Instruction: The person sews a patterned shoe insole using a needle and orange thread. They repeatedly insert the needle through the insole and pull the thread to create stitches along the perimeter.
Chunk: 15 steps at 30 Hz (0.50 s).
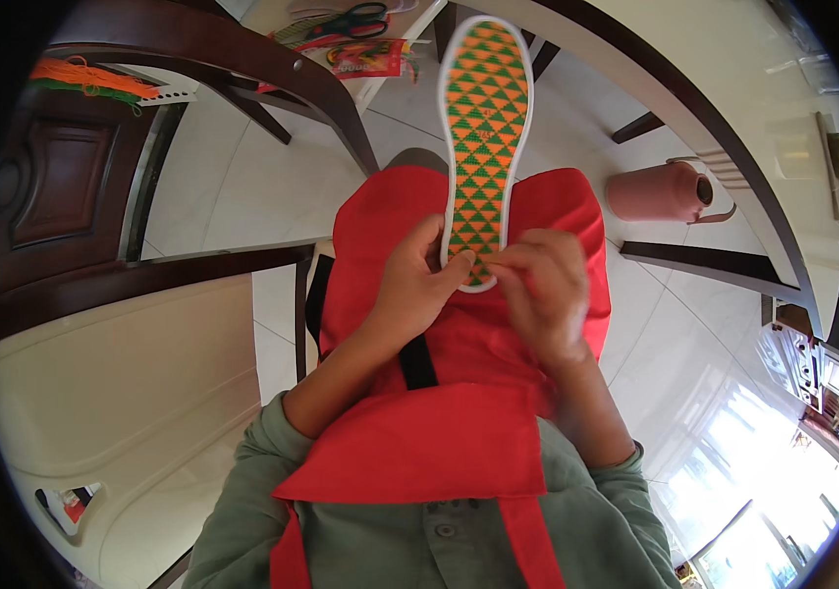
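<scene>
A shoe insole (484, 147) with green and orange triangles and a white edge stands out over my lap, its heel end towards me. My left hand (419, 283) grips the left side of that heel end, thumb on the patterned face. At the heel's right edge is my right hand (548, 287), slightly blurred, thumb and forefinger pinched together close to the surface. Whether a needle or thread is between those fingertips cannot be told. A red apron (419, 449) covers my lap.
Scissors (353, 22) and a red printed packet (368, 59) lie on a surface at the top. Orange yarn (95, 76) and green yarn (114, 98) hang at the upper left. A pink vacuum jug (651, 193) is at the right, near the curved table edge (684, 81).
</scene>
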Motion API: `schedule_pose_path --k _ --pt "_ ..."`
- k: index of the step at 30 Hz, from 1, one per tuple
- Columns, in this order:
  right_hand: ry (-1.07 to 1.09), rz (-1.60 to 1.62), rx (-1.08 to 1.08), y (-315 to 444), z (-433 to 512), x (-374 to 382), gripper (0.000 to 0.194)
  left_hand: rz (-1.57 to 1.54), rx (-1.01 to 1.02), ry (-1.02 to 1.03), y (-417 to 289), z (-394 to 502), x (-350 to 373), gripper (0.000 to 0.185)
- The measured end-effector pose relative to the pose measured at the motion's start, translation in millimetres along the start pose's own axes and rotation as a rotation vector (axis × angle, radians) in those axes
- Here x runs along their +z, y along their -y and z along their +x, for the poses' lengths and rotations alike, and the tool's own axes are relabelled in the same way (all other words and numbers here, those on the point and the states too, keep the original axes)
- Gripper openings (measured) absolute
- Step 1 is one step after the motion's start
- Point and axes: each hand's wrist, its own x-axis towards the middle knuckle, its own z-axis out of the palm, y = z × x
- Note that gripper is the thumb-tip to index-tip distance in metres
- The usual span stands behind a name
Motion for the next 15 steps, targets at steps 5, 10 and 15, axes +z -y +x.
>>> schedule_pose_path --k 5,10,15 --pt "-0.176 0.649 0.339 13 36 -69 0.011 0.105 -0.044 -0.069 1 -1 -14 0.018" --pt "-0.083 0.683 0.317 23 57 -105 0.019 0.081 -0.028 -0.061 0 -1 -13 0.018" --pt "-0.062 0.694 0.137 22 85 -121 0.025 0.036 -0.018 -0.045 2 -1 -14 0.020"
